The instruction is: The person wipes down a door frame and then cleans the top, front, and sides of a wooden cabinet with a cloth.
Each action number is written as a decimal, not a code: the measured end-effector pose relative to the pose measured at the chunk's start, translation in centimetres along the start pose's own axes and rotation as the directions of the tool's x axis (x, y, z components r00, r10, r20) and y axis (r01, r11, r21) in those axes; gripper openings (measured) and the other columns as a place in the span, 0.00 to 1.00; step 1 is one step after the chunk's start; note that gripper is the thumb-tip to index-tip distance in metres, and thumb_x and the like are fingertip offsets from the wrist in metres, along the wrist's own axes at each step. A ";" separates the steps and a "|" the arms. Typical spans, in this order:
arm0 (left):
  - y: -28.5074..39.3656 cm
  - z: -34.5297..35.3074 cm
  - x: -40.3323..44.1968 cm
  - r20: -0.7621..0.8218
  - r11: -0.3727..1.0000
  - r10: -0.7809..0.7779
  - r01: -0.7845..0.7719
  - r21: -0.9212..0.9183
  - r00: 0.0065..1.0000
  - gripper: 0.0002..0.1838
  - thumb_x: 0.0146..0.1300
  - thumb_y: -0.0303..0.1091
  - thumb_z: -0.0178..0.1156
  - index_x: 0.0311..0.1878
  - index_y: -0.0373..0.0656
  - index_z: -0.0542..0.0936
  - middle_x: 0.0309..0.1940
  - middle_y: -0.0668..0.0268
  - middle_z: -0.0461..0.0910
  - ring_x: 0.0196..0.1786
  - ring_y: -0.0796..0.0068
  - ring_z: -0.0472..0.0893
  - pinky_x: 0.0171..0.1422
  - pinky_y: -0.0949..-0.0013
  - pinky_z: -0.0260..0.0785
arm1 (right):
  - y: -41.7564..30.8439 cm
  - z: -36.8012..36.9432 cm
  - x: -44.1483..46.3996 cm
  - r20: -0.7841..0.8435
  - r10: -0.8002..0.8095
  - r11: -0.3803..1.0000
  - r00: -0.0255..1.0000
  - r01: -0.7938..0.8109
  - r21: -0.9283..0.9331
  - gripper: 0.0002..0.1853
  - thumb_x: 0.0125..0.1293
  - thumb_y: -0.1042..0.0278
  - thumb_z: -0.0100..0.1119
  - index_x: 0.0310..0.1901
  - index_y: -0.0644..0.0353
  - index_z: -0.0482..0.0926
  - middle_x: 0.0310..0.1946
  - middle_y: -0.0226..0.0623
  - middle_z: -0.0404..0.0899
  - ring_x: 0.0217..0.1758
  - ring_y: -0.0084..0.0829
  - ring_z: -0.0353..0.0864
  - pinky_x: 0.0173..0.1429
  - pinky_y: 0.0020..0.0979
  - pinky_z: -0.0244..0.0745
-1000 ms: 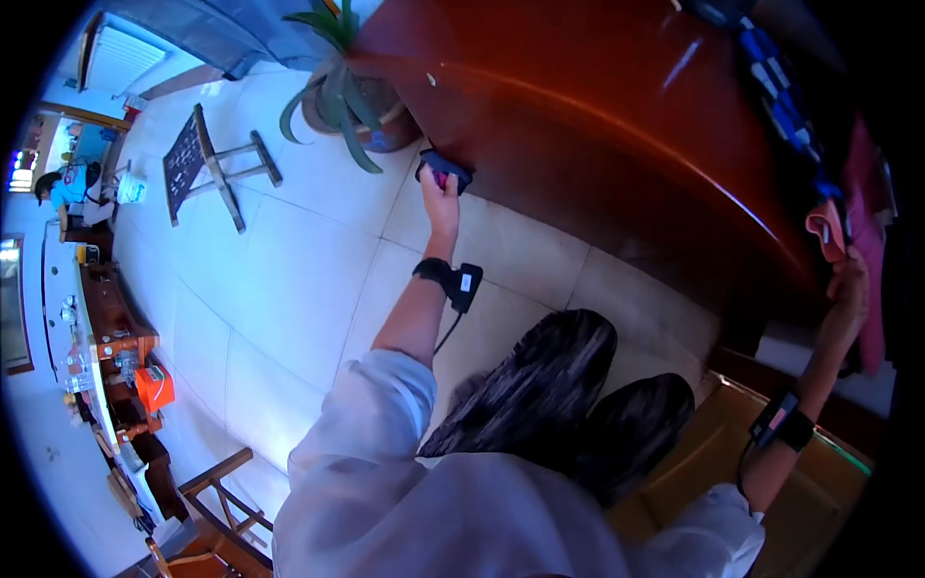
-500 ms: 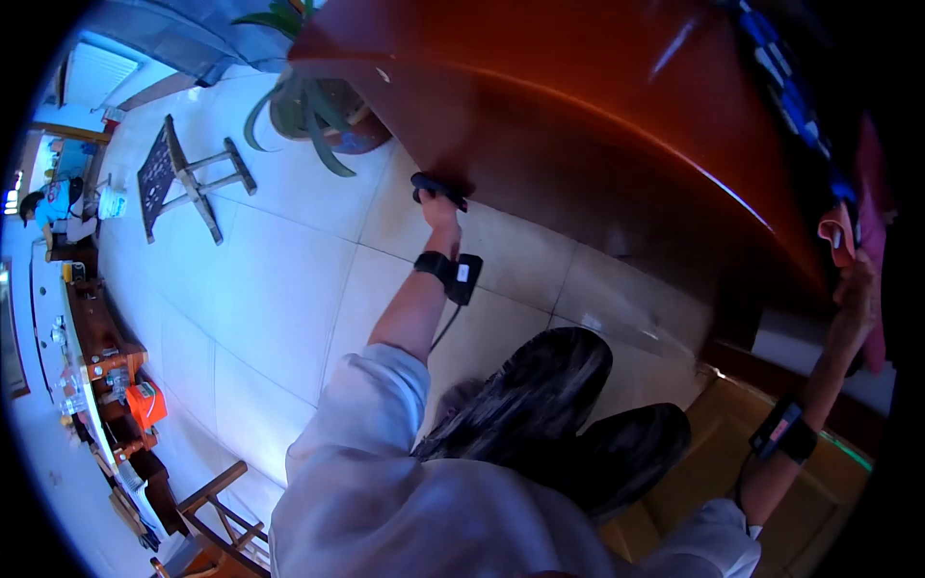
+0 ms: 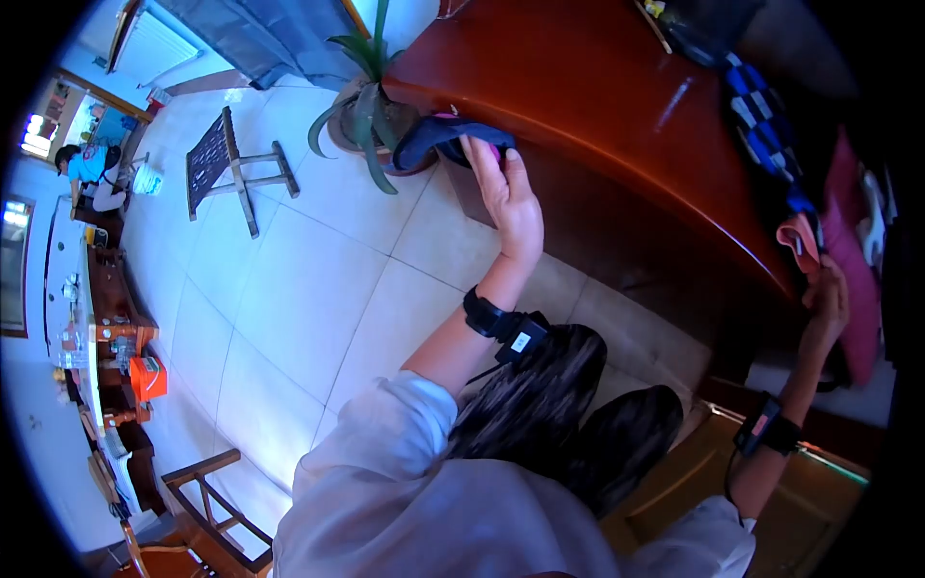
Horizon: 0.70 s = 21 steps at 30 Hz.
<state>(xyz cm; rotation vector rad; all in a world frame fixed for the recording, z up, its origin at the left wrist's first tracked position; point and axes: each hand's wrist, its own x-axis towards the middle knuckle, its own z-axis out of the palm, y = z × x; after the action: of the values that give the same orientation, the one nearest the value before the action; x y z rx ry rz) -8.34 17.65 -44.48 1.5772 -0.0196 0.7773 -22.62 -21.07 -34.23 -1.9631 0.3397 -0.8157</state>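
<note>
My left hand (image 3: 513,207) is closed on a dark blue, curved, slipper-like thing (image 3: 436,138) with pink on its inner side. It is raised beside the rounded edge of the reddish-brown wooden table (image 3: 578,106). Over at the right, my right hand (image 3: 827,299) has its fingers closed at the lower edge of a coral-coloured cloth (image 3: 796,241); its grip is partly hidden. A blue, black and white checked cloth (image 3: 761,116) hangs just above, and a dark pink cloth (image 3: 853,260) hangs behind that hand. Both wrists wear black straps with small boxes.
A potted plant (image 3: 371,120) stands on the tiled floor (image 3: 289,260) by the table's corner. Further left is a folding stool (image 3: 231,169). A wooden chair (image 3: 217,501), a red-orange bucket (image 3: 148,378) and a seated person (image 3: 92,178) are along the left.
My left hand has lifted the dark slipper-like thing from low by the table's side up to the tabletop edge. My right hand stays by the coral cloth. The view has shifted somewhat.
</note>
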 end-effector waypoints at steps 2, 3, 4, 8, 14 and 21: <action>-0.1 0.5 -0.3 -0.013 0.998 0.051 -0.050 0.040 0.999 0.25 0.70 0.36 0.43 0.66 0.32 0.56 0.68 0.44 0.50 0.71 0.47 0.50 0.73 0.60 0.41 | -0.1 0.0 -0.3 0.005 -0.010 1.000 1.000 0.010 0.008 0.14 0.68 0.62 0.49 0.46 0.59 0.79 0.27 0.27 0.76 0.22 0.14 0.65 0.29 0.16 0.56; -1.3 0.0 -0.8 0.078 0.984 0.057 -0.069 0.165 0.995 0.26 0.70 0.39 0.42 0.65 0.31 0.57 0.66 0.40 0.52 0.69 0.43 0.52 0.73 0.57 0.41 | -0.1 0.2 -0.2 0.016 -0.033 0.999 0.999 0.033 0.028 0.13 0.68 0.62 0.49 0.46 0.59 0.79 0.27 0.27 0.76 0.23 0.14 0.65 0.29 0.16 0.57; -3.0 -0.2 -1.9 0.080 0.983 0.054 -0.067 0.169 0.995 0.26 0.70 0.39 0.42 0.65 0.31 0.57 0.66 0.40 0.52 0.69 0.43 0.52 0.73 0.57 0.41 | 0.1 0.2 -0.1 0.018 -0.028 0.999 0.999 0.028 0.028 0.13 0.68 0.62 0.49 0.46 0.59 0.79 0.27 0.27 0.76 0.23 0.14 0.65 0.29 0.16 0.57; -9.8 -0.6 -7.7 0.170 0.930 -0.172 0.103 0.354 0.970 0.27 0.71 0.42 0.41 0.64 0.30 0.57 0.63 0.37 0.55 0.66 0.40 0.56 0.72 0.58 0.43 | 0.6 0.0 -0.2 -0.014 -0.053 0.999 0.999 0.053 0.000 0.13 0.67 0.62 0.51 0.47 0.59 0.79 0.27 0.26 0.76 0.23 0.14 0.65 0.30 0.16 0.57; -19.4 0.0 -11.6 0.053 0.870 -0.487 0.478 0.123 0.872 0.33 0.70 0.51 0.41 0.67 0.35 0.54 0.64 0.49 0.59 0.63 0.53 0.62 0.66 0.63 0.52 | 1.0 -0.5 0.1 -0.032 -0.091 0.983 0.995 0.085 -0.165 0.15 0.67 0.60 0.50 0.47 0.60 0.80 0.27 0.26 0.76 0.24 0.14 0.64 0.30 0.18 0.56; -24.0 -2.2 -9.9 0.298 0.257 -0.849 0.834 -0.488 0.436 0.44 0.60 0.71 0.39 0.71 0.50 0.49 0.67 0.66 0.57 0.65 0.67 0.59 0.66 0.62 0.51 | 1.5 -1.4 0.4 -0.032 -0.082 0.982 0.996 0.076 -0.173 0.15 0.68 0.61 0.50 0.48 0.60 0.79 0.29 0.27 0.77 0.24 0.14 0.65 0.31 0.17 0.57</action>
<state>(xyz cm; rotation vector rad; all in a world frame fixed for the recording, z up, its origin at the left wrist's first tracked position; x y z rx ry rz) -6.25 19.85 -70.34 0.7400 0.5519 -0.1299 -23.14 -22.99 -34.84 -2.1341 0.3674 -0.9025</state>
